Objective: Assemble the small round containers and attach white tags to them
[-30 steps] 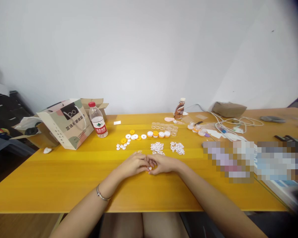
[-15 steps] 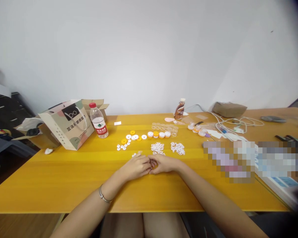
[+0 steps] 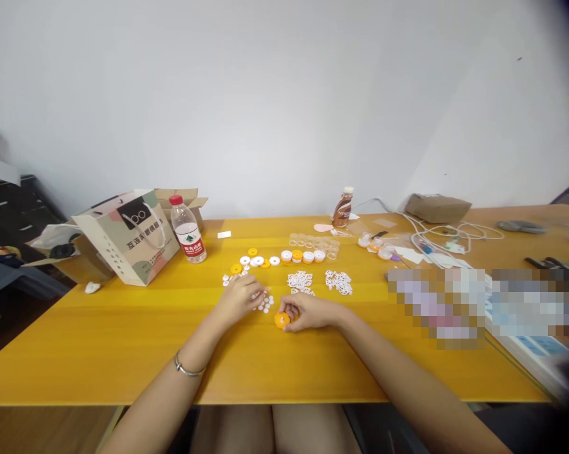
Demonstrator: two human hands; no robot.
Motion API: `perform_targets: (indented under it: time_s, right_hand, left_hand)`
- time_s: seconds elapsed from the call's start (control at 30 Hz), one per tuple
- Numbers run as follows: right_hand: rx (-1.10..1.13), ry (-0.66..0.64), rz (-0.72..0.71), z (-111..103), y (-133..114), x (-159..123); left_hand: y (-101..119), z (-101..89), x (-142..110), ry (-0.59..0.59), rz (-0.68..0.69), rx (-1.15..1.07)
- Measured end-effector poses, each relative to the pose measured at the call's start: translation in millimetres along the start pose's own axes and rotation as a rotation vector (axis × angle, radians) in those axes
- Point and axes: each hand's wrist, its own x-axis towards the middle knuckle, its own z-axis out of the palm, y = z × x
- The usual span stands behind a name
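My right hand (image 3: 308, 312) grips an orange round disc (image 3: 281, 321) with a pale centre, low over the table, its fingers closed on the disc's right side. To the left, my left hand (image 3: 241, 297) hovers over small white round pieces (image 3: 267, 305) with its fingers bent and slightly apart; I see nothing held in it. Part of those pieces is hidden under its fingers. Behind the hands stands a row of white-and-orange round cases (image 3: 308, 257), with loose white rings (image 3: 275, 261) and a yellow disc (image 3: 236, 269) to their left.
White openwork pieces (image 3: 300, 280) lie in two piles, with clear round cups (image 3: 313, 242) behind. A water bottle (image 3: 188, 233) and a paper bag (image 3: 133, 239) stand at the left. A brown drink bottle (image 3: 343, 209) stands at the back; cables (image 3: 419, 236) spread on the right.
My left hand has moved left, away from my right hand, to the small white pieces. The orange disc now shows in my right hand, which has stayed nearly in place.
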Motion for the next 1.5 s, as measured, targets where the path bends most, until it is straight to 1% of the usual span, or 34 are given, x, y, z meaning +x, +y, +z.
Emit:
perform_targets:
  time_s: [0.1,0.27,0.6,0.73,0.9,1.0,1.17,1.23,1.33,1.5]
  right_hand:
    - [0.005,0.011,-0.001,1,1,0]
    - [-0.002,0.021,-0.001,2,2,0]
    - [-0.003,0.013,-0.003,0,1,0]
    - [-0.004,0.016,-0.004,1,2,0]
    - [0.012,0.016,0.000,1,2,1]
    - [0.020,0.009,-0.008,1,2,1]
    - [0.013,0.007,-0.016,0,0,1]
    - [0.015,0.003,-0.023,0,1,1]
    - [0.012,0.006,-0.033,0,4,2]
    - [0.010,0.001,-0.027,0,5,2]
  left_hand:
    - [-6,0.9,-1,-0.045,-0.029,0.018]
    - [-4,1.1,-1,-0.096,-0.045,0.029]
    - [-6,-8.2,-4,-0.145,-0.070,0.065]
    - [-5,-8.2,-4,-0.159,-0.073,0.037]
    - [-3,-10.7,-5,-0.140,-0.085,-0.026]
    - [4,-11.1,-5,-0.150,-0.025,-0.082]
    - [23,-4.9,-5,-0.220,0.189,-0.204]
    - [29,-0.6,-4,-0.223,0.251,-0.224]
    - [33,5.7,-4,-0.182,0.296,-0.151]
    - [31,12.6,-4,-0.095,0.388,0.060]
